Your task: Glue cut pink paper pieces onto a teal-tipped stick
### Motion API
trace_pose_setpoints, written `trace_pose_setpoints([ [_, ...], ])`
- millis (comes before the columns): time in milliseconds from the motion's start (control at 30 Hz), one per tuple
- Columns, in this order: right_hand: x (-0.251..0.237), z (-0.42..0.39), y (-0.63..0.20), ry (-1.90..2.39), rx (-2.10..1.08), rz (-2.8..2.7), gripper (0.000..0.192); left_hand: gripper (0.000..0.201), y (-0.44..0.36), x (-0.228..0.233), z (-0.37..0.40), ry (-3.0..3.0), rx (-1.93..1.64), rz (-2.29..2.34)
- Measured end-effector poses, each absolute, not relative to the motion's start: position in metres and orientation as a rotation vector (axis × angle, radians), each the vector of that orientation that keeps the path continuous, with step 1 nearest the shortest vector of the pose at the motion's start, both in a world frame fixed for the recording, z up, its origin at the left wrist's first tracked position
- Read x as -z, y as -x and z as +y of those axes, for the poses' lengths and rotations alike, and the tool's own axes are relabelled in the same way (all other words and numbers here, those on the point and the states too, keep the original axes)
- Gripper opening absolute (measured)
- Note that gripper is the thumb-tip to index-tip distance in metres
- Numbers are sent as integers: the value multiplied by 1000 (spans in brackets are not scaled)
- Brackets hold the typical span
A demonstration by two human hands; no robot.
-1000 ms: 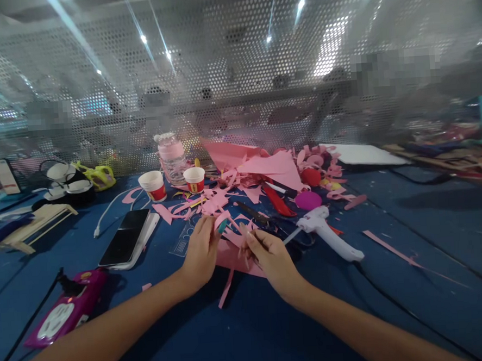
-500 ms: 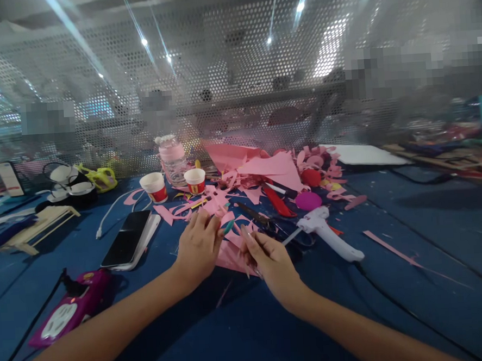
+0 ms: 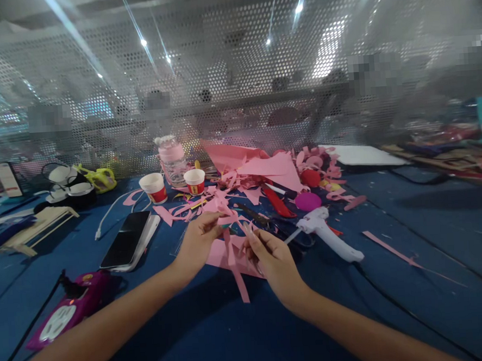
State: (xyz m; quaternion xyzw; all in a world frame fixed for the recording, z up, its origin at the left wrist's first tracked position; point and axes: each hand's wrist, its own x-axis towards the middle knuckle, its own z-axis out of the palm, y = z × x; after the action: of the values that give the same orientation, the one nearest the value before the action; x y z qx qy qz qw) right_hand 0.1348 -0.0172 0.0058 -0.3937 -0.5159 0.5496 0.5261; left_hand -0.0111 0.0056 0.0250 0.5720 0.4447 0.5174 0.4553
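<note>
Pink paper strip point(image 3: 234, 260): pinched at top by left hand point(image 3: 198, 243), right hand point(image 3: 270, 255) loosely curled beside it, grip unclear; thin paper may tear if tugged.

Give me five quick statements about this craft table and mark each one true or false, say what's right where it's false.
1. The left hand pinches a pink paper strip that hangs down from its fingers. True.
2. The white glue gun is gripped in the right hand. False: it lies on the blue table, to the right of that hand.
3. A smartphone lies screen up, to the left of the left hand. True.
4. Both paper cups are tipped on their sides. False: they stand upright beside the pink bottle.
5. The scissors are in the left hand. False: they lie on the table among the pink paper scraps.
</note>
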Motion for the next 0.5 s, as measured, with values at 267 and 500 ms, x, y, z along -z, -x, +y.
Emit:
trace_pose_setpoints([
  [267,-12,-21,-137,949,-1418,-1201,36,26,10,-27,4,-1273,-1286,1115],
  [500,-10,-23,-134,950,-1525,-1037,35,25,9,-21,1,-1290,-1287,1124],
])
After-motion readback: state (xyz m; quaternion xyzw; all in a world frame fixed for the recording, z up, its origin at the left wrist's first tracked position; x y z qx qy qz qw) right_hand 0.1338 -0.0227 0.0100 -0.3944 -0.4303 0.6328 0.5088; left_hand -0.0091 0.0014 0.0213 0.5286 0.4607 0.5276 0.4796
